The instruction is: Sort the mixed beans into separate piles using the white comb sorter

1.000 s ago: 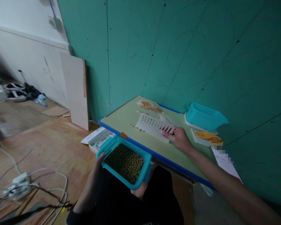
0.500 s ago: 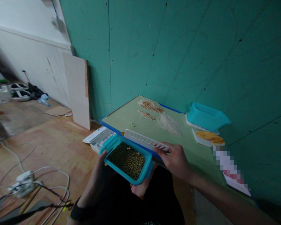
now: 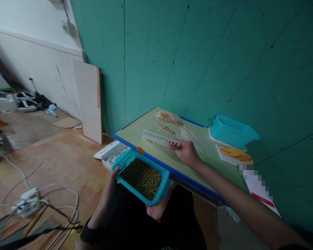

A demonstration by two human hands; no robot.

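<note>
My left hand (image 3: 111, 187) is closed on the left end of a teal plastic container (image 3: 163, 185), held low beside the table's near edge. Inside it lie dark green beans (image 3: 130, 172) and paler yellowish beans (image 3: 150, 182). Out over the tabletop (image 3: 211, 170), my right hand (image 3: 189, 152) grips the right end of a white slotted plastic strip (image 3: 158, 138), its edge at the board's surface. Beyond the strip are a pile of tan beans mixed with white grains (image 3: 169, 118), a smaller mixed pile (image 3: 166, 129) and spread white grains (image 3: 195, 139), partly hidden by my hand.
At the table's right side stand a teal bin (image 3: 233, 132) and a yellow cloth (image 3: 236, 154) on a white tray. A green wall (image 3: 156, 52) rises behind. White cables with a power strip (image 3: 28, 201) lie on the floor at left, and an open white box (image 3: 112, 152) sits by the table.
My right hand has carried the white strip away from the container's edge, forward onto the tabletop. The few loose beans near the table's front are now hidden behind it. The container stays put.
</note>
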